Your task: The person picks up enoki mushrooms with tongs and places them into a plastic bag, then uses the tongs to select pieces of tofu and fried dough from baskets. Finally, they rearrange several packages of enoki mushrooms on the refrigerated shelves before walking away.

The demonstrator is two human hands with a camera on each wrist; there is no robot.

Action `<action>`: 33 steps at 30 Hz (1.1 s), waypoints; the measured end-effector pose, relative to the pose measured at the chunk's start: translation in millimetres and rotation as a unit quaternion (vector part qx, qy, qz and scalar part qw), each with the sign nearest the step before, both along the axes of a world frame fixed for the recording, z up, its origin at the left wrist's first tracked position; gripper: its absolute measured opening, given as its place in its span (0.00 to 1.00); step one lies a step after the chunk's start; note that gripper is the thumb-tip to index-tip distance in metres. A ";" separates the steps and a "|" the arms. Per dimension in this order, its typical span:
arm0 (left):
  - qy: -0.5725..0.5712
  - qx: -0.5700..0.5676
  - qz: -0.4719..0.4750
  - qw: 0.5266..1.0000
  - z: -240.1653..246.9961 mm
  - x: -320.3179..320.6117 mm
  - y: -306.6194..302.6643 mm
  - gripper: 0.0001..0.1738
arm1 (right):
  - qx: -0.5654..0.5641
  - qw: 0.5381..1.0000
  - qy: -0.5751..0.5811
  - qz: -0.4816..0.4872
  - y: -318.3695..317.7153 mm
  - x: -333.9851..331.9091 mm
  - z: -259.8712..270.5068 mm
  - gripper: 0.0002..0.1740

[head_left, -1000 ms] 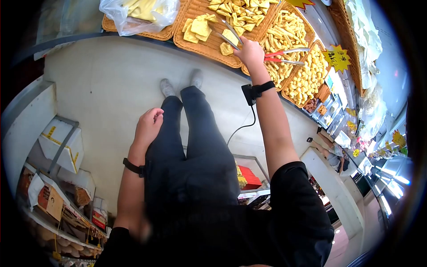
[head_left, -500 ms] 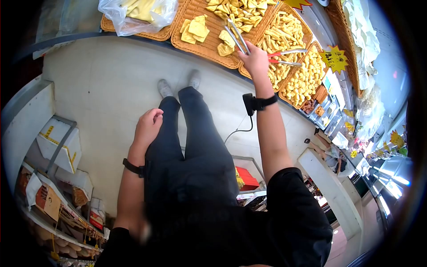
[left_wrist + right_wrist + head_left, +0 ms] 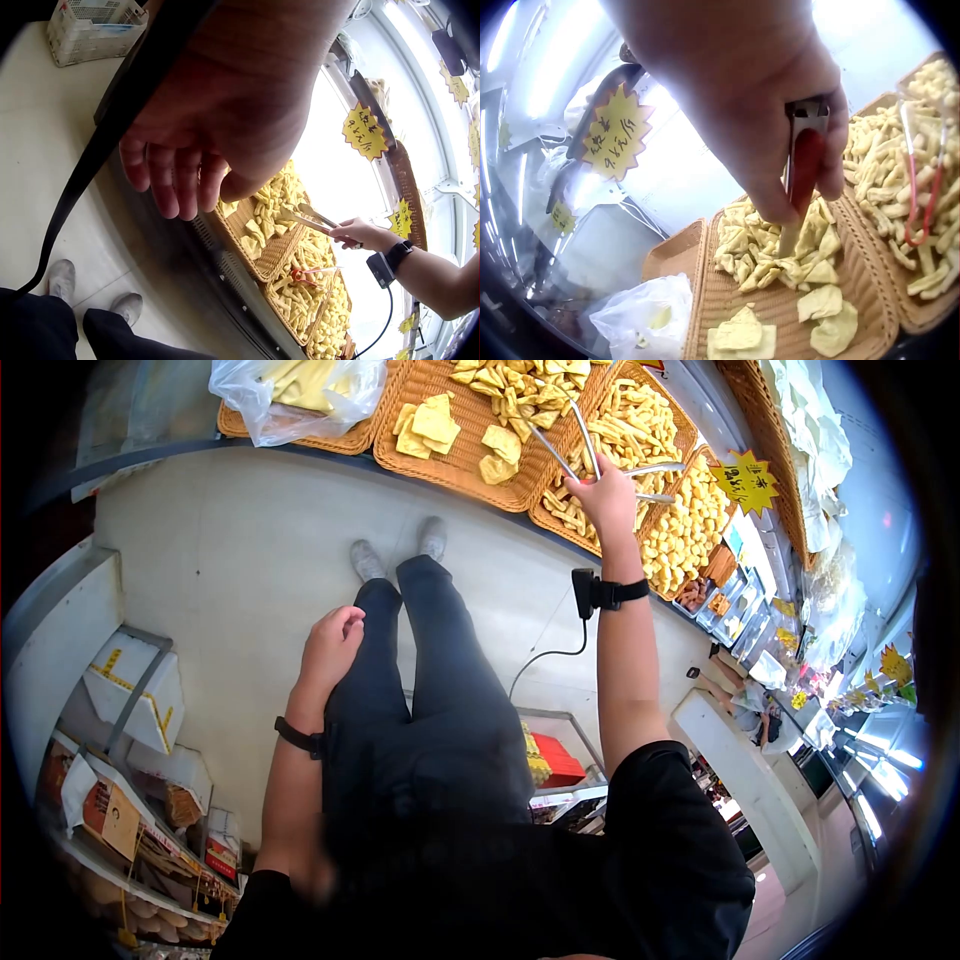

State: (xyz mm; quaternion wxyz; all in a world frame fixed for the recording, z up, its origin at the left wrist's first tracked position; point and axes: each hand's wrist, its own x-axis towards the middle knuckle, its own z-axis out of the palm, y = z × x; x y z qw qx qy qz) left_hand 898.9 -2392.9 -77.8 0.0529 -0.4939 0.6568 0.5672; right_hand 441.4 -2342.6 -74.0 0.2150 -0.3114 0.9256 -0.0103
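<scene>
In the head view my right hand (image 3: 610, 495) grips metal tongs (image 3: 585, 438) over a wicker basket (image 3: 470, 468). The tongs' two arms stand apart, their ends by a pile of yellow, folded tofu-like pieces (image 3: 520, 390). A red grip (image 3: 806, 161) shows between fingers and thumb in the right wrist view. Flat square slabs (image 3: 435, 422) lie at the basket's front left, two rounder pieces (image 3: 500, 455) at its front right. My left hand (image 3: 333, 650) hangs by the left thigh, fingers loosely bent, holding nothing.
A second pair of red-handled tongs (image 3: 911, 187) lies on strips (image 3: 635, 420) in the neighbouring basket. Beyond that are yellow chunks (image 3: 690, 525). A plastic bag (image 3: 290, 400) sits left. Yellow price tags (image 3: 748, 482) stand behind. Shelves with boxes (image 3: 135, 690) are at my left.
My right hand has moved right with the tongs, whose ends have left the two rounder pieces for the pile. The tongs' arms are spread wider. My left hand stays where it was.
</scene>
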 end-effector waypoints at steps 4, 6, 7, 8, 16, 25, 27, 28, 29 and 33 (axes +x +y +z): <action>-0.008 -0.016 -0.009 1.000 -1.6 0.1 -0.8 0.09 | -0.064 0.996 -0.062 0.014 0.1 29.9 -9.4 0.51; -0.009 -0.019 -0.016 1.000 -1.2 -0.1 -1.6 0.09 | -0.069 0.994 0.023 0.082 -3.5 39.7 -24.2 0.56; -0.010 -0.016 -0.013 1.000 -0.4 -0.4 -1.8 0.10 | -0.062 0.993 0.021 0.101 -7.3 37.7 -28.1 0.54; -0.010 -0.014 -0.009 1.000 0.5 -1.2 -2.3 0.10 | -0.056 0.991 0.019 0.120 -13.1 34.1 -32.4 0.53; -0.023 -0.005 0.004 1.000 2.2 -4.4 2.6 0.09 | 0.014 0.974 0.055 0.220 -48.4 14.9 -44.9 0.18; -0.016 -0.003 -0.001 1.000 -0.9 -9.8 4.0 0.10 | 0.061 0.970 0.012 0.233 -65.8 13.9 -62.0 0.21; -0.014 -0.004 -0.003 1.000 0.0 -11.5 3.5 0.10 | 0.068 0.969 0.010 0.239 -66.8 12.8 -70.9 0.20; -0.016 -0.003 -0.003 1.000 -0.5 -11.5 3.8 0.10 | 0.072 0.968 0.010 0.241 -66.4 12.1 -72.9 0.20; -0.018 -0.002 -0.003 1.000 -1.6 -11.7 3.7 0.10 | 0.078 0.968 0.004 0.237 -66.7 11.8 -73.9 0.20; -0.015 -0.013 0.018 1.000 -5.2 -12.9 4.5 0.09 | 0.086 0.972 -0.014 0.220 -71.2 13.8 -74.6 0.20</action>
